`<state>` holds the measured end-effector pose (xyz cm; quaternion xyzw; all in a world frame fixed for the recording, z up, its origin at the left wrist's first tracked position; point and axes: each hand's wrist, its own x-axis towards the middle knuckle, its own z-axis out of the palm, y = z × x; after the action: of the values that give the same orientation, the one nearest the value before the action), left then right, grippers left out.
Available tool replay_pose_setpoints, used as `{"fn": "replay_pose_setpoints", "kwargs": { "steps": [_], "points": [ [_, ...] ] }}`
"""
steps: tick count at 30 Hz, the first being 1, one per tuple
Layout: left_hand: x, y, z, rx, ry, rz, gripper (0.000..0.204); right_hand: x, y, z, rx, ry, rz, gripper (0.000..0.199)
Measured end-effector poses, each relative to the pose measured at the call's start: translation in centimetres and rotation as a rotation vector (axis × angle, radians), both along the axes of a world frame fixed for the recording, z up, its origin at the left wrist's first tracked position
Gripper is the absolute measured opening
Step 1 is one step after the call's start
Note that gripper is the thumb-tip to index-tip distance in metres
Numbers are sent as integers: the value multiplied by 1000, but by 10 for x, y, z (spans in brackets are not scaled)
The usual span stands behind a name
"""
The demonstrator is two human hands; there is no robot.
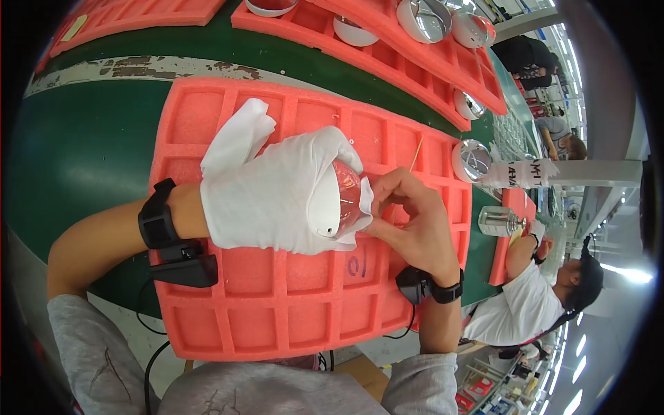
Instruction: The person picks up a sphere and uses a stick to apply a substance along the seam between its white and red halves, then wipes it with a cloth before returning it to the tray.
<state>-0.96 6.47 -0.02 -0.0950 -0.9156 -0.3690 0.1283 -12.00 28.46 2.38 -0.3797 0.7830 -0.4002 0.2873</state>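
My left hand [273, 190], in a loose white glove, is closed around a round housing with a white rim [330, 200] and a clear dome [348, 196]. The housing is tilted, its dome facing right. Bare, my right hand [415, 225] pinches with thumb and forefinger at a thin white flap [366, 203] beside the dome. Whether that flap is cloth or film I cannot tell. A loose white piece of fabric [236, 138] sticks up behind the gloved hand. Both hands are above a red foam tray [311, 270] divided into square pockets.
More red foam trays [415, 59] lie at the back, bearing several shiny domed housings [424, 21]. Another dome [472, 160] sits by the tray's right edge, near a glass jar [499, 221] and a grey post [588, 173]. A co-worker [529, 304] sits at right.
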Motion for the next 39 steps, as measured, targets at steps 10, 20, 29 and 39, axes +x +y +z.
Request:
{"fn": "replay_pose_setpoints", "kwargs": {
  "steps": [10, 20, 29, 39],
  "points": [
    [-3, 4, 10, -120, -80, -36, 56, 24, -18, 3, -26, -195, -162, 71],
    [-3, 2, -4, 177, -35, -128, 37, 39, -37, -13, -94, 168, 8, 70],
    [-6, 5, -9, 630, -368, -146, 33, 29, -56, -20, -149, -127, -156, 62],
    [-10, -4, -14, 294, -105, -171, 54, 35, -26, -26, -202, 268, 94, 77]
  ]
}}
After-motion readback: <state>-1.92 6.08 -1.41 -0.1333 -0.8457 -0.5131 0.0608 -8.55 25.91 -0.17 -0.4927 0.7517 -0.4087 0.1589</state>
